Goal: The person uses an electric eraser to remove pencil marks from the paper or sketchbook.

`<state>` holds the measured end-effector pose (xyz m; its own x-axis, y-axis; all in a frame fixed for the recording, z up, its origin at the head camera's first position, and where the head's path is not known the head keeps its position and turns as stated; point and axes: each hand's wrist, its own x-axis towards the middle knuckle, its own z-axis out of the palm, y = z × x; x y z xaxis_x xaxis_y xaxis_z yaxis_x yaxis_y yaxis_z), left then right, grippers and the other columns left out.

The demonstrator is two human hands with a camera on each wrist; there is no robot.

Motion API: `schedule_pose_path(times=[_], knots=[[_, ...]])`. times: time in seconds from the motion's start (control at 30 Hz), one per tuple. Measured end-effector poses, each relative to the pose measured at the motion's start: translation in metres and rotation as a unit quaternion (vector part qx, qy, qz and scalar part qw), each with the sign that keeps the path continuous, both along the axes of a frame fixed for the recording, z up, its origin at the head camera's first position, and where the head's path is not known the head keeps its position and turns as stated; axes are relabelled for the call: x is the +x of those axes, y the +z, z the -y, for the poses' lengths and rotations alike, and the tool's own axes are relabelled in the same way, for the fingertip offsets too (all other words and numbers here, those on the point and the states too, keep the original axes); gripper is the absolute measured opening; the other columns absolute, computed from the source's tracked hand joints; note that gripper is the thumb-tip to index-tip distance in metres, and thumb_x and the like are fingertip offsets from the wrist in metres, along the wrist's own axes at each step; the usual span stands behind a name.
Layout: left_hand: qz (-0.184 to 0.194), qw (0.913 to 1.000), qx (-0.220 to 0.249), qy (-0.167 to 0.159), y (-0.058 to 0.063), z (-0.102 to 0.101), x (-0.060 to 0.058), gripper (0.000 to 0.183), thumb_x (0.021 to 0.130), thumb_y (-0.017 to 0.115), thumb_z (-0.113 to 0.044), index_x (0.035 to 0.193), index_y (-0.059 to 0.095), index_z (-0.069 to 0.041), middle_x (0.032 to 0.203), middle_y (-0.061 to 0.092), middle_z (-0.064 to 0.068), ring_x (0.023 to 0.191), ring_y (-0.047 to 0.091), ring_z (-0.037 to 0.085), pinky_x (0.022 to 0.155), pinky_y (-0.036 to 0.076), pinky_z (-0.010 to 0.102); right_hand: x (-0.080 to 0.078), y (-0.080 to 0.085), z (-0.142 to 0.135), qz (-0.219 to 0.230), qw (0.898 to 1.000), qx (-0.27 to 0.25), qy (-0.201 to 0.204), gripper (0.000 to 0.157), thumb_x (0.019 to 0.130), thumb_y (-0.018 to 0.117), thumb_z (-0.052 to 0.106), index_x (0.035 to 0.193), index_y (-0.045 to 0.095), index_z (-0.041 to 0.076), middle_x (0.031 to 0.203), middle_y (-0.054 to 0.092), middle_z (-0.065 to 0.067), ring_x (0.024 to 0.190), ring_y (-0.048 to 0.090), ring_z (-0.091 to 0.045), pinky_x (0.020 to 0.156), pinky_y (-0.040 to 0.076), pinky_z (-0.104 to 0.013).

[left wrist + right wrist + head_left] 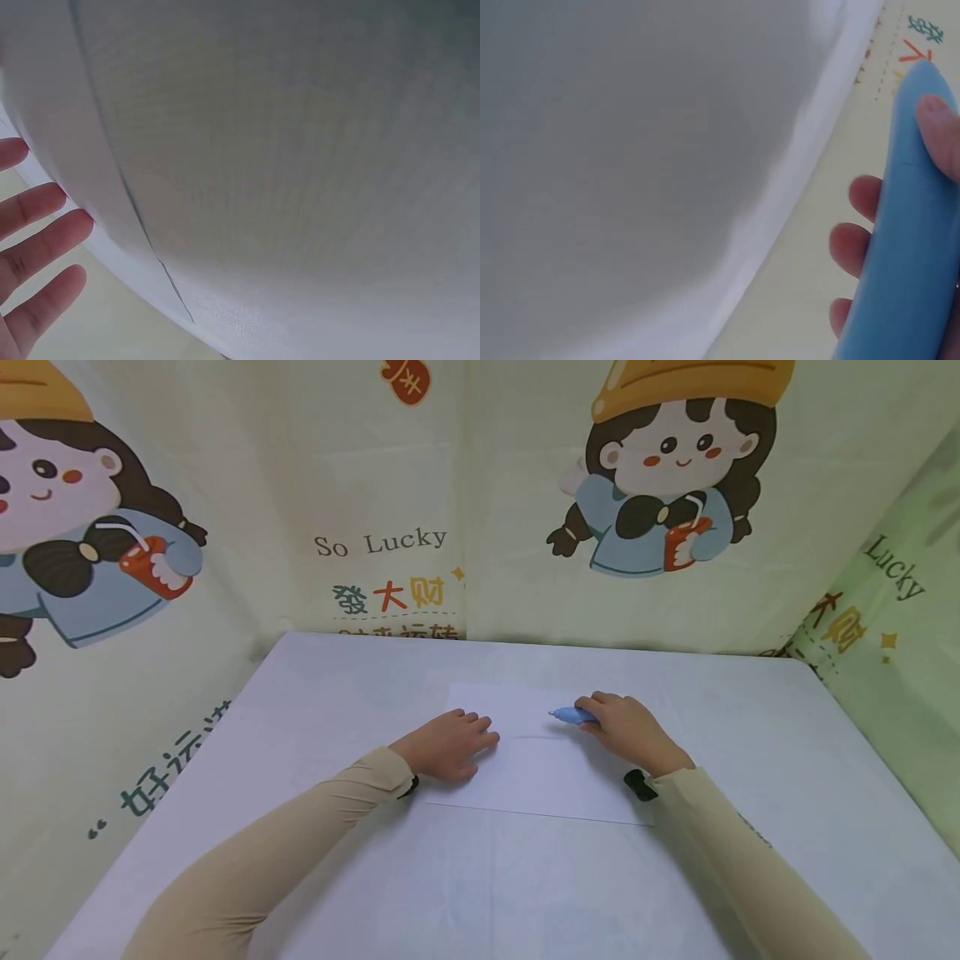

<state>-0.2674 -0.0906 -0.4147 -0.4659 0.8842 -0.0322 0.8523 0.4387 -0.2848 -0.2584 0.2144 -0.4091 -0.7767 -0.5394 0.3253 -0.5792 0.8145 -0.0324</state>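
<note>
A white sheet of paper [540, 789] lies flat on the white table. My right hand [632, 732] grips a thick light-blue pen-shaped tool [573, 715] above the paper's right half. Its narrow tip points left, apart from my other hand. In the right wrist view, the thumb lies along the blue barrel [907, 240] with the fingers curled behind it. On the left part of the sheet rests my left hand [450, 747], its fingers spread and holding nothing. The left wrist view shows these fingers [49, 244] near the paper's edge.
The white table [360, 693] has a back edge meeting a printed cloth backdrop [510, 585] with cartoon figures and lettering. Similar cloth hangs along both sides. A dark wrist device [640, 785] sits under the right cuff.
</note>
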Motion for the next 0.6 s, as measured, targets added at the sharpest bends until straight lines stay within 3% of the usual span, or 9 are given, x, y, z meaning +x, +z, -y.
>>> schedule_pose_path(times=[0.13,0.43,0.6], knots=[[0.003,1.0000,-0.006,0.004,0.0002,-0.0008,0.0010,0.035,0.085,0.055,-0.030,0.115,0.051,-0.015,0.098,0.056,0.002,0.084,0.053,0.018,0.076,0.044,0.032,0.0013,0.0009,0.0008,-0.050,0.998,0.034,0.004,0.023,0.082,0.070,0.015,0.102,0.060,0.010,0.085,0.059,-0.006,0.074,0.059,-0.022,0.058,0.043,-0.035],[0.006,1.0000,-0.006,0.006,0.0001,0.0001,0.0011,0.036,0.086,0.054,-0.031,0.118,0.052,-0.014,0.101,0.057,0.003,0.087,0.055,0.019,0.078,0.045,0.034,0.0021,-0.0007,-0.0044,-0.072,0.994,0.083,0.009,0.023,0.084,0.068,0.015,0.105,0.059,0.009,0.094,0.059,-0.010,0.083,0.059,-0.027,0.065,0.046,-0.039],[-0.002,1.0000,0.002,-0.003,-0.0028,0.0013,-0.0007,0.036,0.085,0.055,-0.031,0.116,0.051,-0.014,0.099,0.056,0.003,0.084,0.054,0.019,0.077,0.045,0.033,0.0024,-0.0010,-0.0089,-0.090,0.990,0.105,0.024,0.025,0.084,0.068,0.015,0.105,0.057,0.009,0.091,0.058,-0.011,0.077,0.058,-0.027,0.066,0.047,-0.041]])
